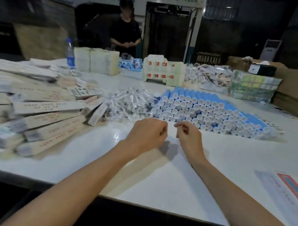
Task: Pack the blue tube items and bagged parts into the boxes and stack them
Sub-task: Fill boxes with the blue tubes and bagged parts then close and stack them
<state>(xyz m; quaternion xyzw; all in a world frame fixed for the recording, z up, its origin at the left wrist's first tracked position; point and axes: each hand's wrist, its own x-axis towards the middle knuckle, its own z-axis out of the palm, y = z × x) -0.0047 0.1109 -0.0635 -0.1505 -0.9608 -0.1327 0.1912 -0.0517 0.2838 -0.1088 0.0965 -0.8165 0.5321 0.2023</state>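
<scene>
Hands: both are over the white table [154, 175] near its middle, side by side and just apart, neither touching any stock. The left hand [148, 132] shows its back to the camera with fingers curled under; the palm is hidden, so whether it holds anything cannot be told. The right hand [189, 136] has loosely curled fingers, thumb and forefinger tips close together, with nothing visible between them.

Stock, taken from the hands:
- Blue tubes [212, 112], at 1 o'clock: stacked in tiers lying flat, white caps facing the camera, the front row near the right hand.
- Bagged parts [132, 100], at 11 o'clock: a loose heap of clear bags, touching the left end of the tube stack.
- Boxes [37, 115], at 9 to 10 o'clock: long pale cartons lying fanned and overlapping in an untidy pile; print is blurred and unreadable.
- Printed sheets [290, 194], at 4 o'clock: lying flat by the table's right edge.

Far edge, at 12 o'clock: bundled pale cartons [163, 70]. A water bottle [70, 53] stands upright at 11 o'clock. A second person [125, 32] stands behind the table.
</scene>
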